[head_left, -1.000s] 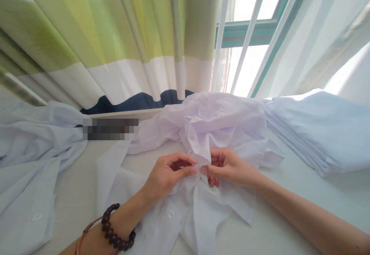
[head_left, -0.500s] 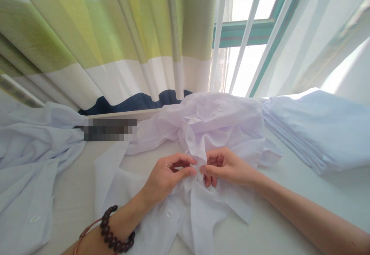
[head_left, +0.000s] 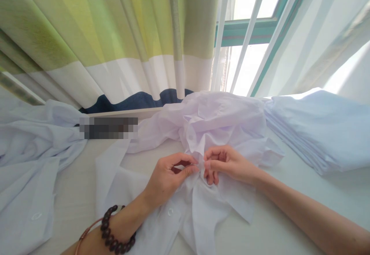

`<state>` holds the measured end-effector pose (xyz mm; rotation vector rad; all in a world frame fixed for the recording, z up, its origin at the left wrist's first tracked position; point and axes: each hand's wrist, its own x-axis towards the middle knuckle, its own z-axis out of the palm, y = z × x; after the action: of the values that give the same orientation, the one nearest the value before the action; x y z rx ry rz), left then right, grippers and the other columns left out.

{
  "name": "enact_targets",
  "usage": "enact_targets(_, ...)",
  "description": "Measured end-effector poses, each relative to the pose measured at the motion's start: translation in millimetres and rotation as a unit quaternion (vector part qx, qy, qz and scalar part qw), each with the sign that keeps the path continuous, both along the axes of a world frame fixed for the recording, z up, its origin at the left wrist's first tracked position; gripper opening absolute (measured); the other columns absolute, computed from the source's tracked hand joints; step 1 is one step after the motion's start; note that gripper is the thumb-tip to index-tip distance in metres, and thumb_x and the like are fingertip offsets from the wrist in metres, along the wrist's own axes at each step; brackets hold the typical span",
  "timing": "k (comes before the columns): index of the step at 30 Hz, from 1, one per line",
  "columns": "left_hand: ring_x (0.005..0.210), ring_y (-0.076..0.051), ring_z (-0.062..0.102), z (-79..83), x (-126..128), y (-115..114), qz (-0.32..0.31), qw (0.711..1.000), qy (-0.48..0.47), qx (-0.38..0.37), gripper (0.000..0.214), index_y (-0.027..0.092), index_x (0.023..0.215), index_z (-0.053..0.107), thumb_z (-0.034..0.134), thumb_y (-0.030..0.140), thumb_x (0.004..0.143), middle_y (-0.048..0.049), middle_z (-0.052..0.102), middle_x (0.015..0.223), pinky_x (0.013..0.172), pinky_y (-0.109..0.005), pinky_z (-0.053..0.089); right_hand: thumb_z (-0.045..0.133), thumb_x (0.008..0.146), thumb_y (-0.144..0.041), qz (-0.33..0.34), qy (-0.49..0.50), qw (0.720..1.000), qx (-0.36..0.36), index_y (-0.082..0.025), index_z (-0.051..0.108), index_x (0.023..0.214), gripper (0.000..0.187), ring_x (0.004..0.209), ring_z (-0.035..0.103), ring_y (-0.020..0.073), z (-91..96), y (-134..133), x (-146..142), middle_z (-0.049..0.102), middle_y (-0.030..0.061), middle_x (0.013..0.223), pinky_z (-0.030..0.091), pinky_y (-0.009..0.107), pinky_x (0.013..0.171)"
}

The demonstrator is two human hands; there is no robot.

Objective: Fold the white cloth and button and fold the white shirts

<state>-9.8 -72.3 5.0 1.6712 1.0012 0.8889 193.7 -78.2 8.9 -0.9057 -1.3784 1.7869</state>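
A crumpled white shirt (head_left: 225, 112) lies across the table in front of me, its button (head_left: 170, 211) showing on the lower part. My left hand (head_left: 170, 176) pinches the shirt's front edge between thumb and fingers. Close beside it, my right hand (head_left: 224, 164) grips the same gathered cloth from the other side, thumb against the bent fingers. The fabric bunches between both sets of fingertips. Whatever small detail sits right at the pinch is too fine to make out. A dark beaded bracelet (head_left: 115, 234) circles my left wrist.
Folded white cloth is stacked (head_left: 320, 128) at the right. More loose white garments (head_left: 26, 162) lie at the left, near a blurred-out dark object (head_left: 108, 128). Behind the table (head_left: 75, 193) hang a green and white curtain (head_left: 110, 35) and a barred window (head_left: 248, 31).
My hands stay at the same spot on the shirt. The right fingers have shifted slightly, and the flap of cloth standing up between the hands is now lower. The view has moved a little.
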Motion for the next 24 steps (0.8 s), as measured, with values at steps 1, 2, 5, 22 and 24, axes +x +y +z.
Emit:
enact_targets(1, 0.073, -0.012, 0.063, 0.3, -0.1, 0.0, 0.002, 1.000, 0.000, -0.002, 0.009, 0.019, 0.080, 0.071, 0.072, 0.026, 0.076, 0.0009, 0.070, 0.079, 0.063, -0.017, 0.049, 0.067, 0.077, -0.034, 0.000, 0.009, 1.000, -0.005, -0.014, 0.062, 0.081, 0.021, 0.053, 0.066, 0.0124, 0.1, 0.3, 0.6, 0.071, 0.0025, 0.066, 0.051, 0.022, 0.049)
enact_targets(2, 0.073, -0.012, 0.063, 0.6, -0.1, 0.2, 0.002, 1.000, -0.001, -0.005, 0.009, 0.019, 0.080, 0.072, 0.072, 0.027, 0.076, 0.0008, 0.070, 0.079, 0.063, -0.018, 0.050, 0.065, 0.078, -0.033, 0.001, 0.014, 1.000, -0.009, -0.014, 0.063, 0.082, 0.020, 0.053, 0.066, 0.0125, 0.1, 0.5, 0.9, 0.071, 0.0028, 0.067, 0.051, 0.022, 0.049)
enact_targets(5, 0.073, -0.012, 0.063, 1.0, 0.4, 1.3, -0.007, 1.000, -0.007, -0.014, 0.008, 0.019, 0.080, 0.072, 0.072, 0.026, 0.075, 0.0009, 0.070, 0.078, 0.063, -0.018, 0.050, 0.064, 0.078, -0.030, 0.011, 0.009, 1.000, -0.016, -0.015, 0.061, 0.080, 0.016, 0.052, 0.066, 0.0119, 0.3, 0.3, 0.6, 0.070, 0.0019, 0.066, 0.051, 0.021, 0.048)
enact_targets(22, 0.075, -0.015, 0.063, 3.5, -0.3, 1.9, -0.039, 0.999, 0.004, -0.032, 0.012, 0.017, 0.081, 0.070, 0.069, 0.029, 0.078, -0.0015, 0.070, 0.079, 0.066, -0.022, 0.050, 0.068, 0.079, -0.032, 0.057, -0.023, 0.998, 0.005, -0.015, 0.057, 0.082, 0.020, 0.056, 0.064, 0.0109, -2.8, -0.6, 2.7, 0.069, 0.0011, 0.069, 0.049, 0.021, 0.051)
enact_targets(24, 0.075, -0.015, 0.063, 2.9, -0.7, 2.0, -0.041, 0.999, 0.003, -0.031, 0.011, 0.018, 0.081, 0.070, 0.069, 0.028, 0.078, -0.0014, 0.070, 0.080, 0.066, -0.021, 0.049, 0.067, 0.081, -0.033, 0.059, -0.023, 0.998, 0.006, -0.015, 0.057, 0.081, 0.020, 0.055, 0.064, 0.0103, -2.1, -0.6, 2.9, 0.068, 0.0008, 0.068, 0.049, 0.020, 0.051)
